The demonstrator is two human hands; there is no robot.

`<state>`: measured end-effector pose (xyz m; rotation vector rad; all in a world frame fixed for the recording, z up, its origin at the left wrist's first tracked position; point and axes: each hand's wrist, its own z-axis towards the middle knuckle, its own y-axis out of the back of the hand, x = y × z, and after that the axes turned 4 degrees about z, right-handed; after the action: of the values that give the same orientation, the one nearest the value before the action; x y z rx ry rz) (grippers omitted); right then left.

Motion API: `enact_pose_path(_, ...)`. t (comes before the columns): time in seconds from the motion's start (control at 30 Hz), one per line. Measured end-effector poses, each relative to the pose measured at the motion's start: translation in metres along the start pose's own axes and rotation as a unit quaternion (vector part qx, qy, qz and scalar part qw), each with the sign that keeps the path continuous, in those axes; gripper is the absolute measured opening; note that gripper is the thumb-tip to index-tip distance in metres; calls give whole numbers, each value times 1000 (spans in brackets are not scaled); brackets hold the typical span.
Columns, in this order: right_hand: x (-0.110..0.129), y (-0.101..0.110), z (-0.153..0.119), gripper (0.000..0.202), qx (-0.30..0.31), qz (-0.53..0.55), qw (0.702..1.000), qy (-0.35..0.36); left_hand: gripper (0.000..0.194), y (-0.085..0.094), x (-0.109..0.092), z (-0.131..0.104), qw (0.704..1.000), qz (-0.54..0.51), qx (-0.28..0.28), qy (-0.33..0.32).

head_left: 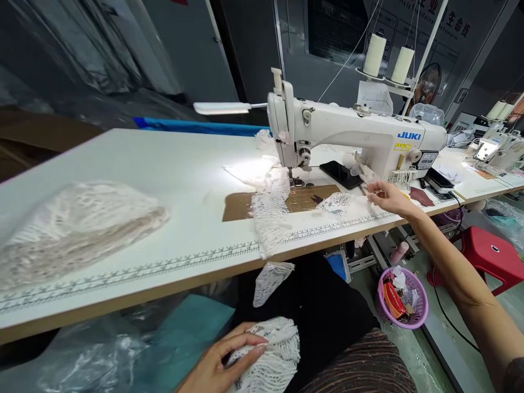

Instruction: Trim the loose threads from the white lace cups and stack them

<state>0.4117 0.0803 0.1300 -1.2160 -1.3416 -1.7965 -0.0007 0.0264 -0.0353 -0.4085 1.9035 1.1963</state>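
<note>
Left hand [229, 357]: thumb and fingers closing on white lace [276, 352] over the lap, forearm reaching in from near side. Right hand [388, 197]: arm stretching far, fingers curling beside scraps [338, 203]; can't tell if they're gripping anything. Lace strip [270, 218] running under machine [335, 123], hanging over near edge of table [184, 169]. Lace pile [82, 232] lying left. Basket [423, 311], red stool [491, 254] standing right.
</note>
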Motion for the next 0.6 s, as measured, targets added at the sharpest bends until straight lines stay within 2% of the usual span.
enact_pose_path(0.07,-4,3,-2,20,43,-33,998,11,52,-1,1,1,1000,0,2,-9)
enact_pose_path(0.13,-5,4,-3,16,57,-53,997,24,51,-1,3,1,1000,0,4,-10)
enact_pose_path(0.27,-4,3,3,9,15,-138,989,43,49,-1,5,1,1000,-1,1,-11)
enact_pose_path(0.37,-7,5,1,13,-6,-209,976,63,46,-1,5,1,1000,-1,-1,-17)
enact_pose_path(0.43,-8,7,-5,19,0,-236,966,105,46,-1,6,1,1000,-1,-2,-20)
enact_pose_path(0.6,-10,8,-28,37,116,-253,927,251,49,-3,5,2,1000,-9,-7,-11)
